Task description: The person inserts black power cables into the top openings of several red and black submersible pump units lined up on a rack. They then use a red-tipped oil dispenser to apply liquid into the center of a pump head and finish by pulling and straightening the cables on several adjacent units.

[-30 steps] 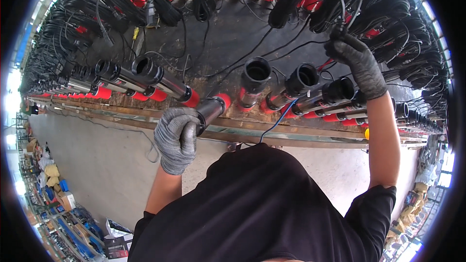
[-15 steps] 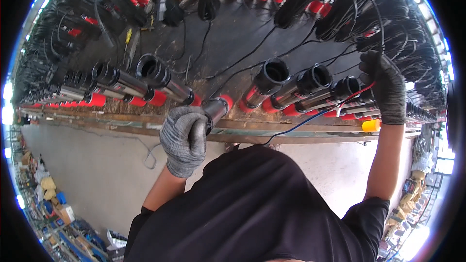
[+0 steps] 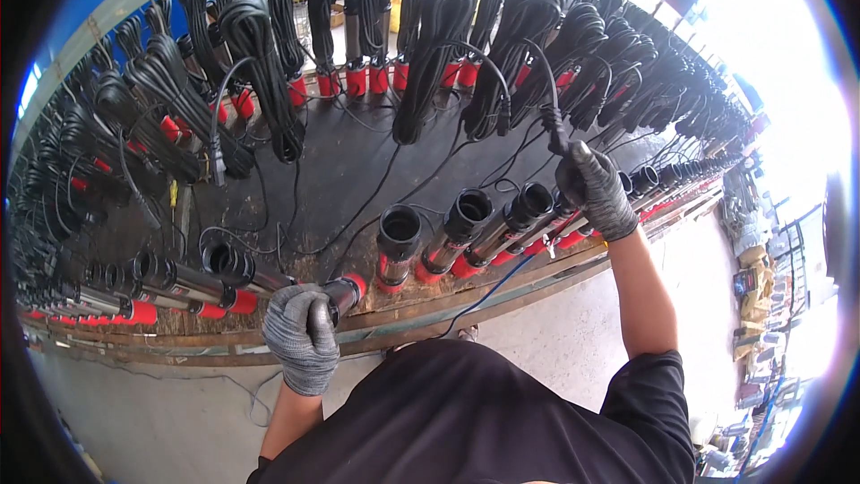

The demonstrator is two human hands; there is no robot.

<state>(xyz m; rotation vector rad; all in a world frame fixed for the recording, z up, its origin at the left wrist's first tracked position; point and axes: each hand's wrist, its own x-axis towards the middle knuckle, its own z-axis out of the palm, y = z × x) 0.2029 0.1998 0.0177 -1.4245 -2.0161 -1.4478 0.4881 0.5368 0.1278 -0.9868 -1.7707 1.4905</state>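
My left hand (image 3: 303, 339), in a grey knit glove, is closed around a dark metal tube (image 3: 344, 297) with a red end, at the bench's near edge. My right hand (image 3: 598, 190), gloved and dark at the fingers, pinches a black power plug (image 3: 559, 138) on a cord. That cord rises to a hanging coil of black cable (image 3: 528, 13). Below the right hand, a blue cable (image 3: 491, 292) runs over the bench edge toward my body. Upright open-mouthed tubes (image 3: 399, 237) with red bases stand between my hands.
Rows of looped black cables (image 3: 436, 45) with red-based tubes line the bench's far side. More tubes (image 3: 157, 278) lean along the near edge to the left. A yellow-handled screwdriver (image 3: 174, 193) lies on the dark bench top (image 3: 345, 161). Boxes and bags (image 3: 752, 278) stand at far right.
The view has tilted up and turned, so more of the far cable row shows. My right hand has come in closer to the plug on the cord; my left hand still grips the tube.
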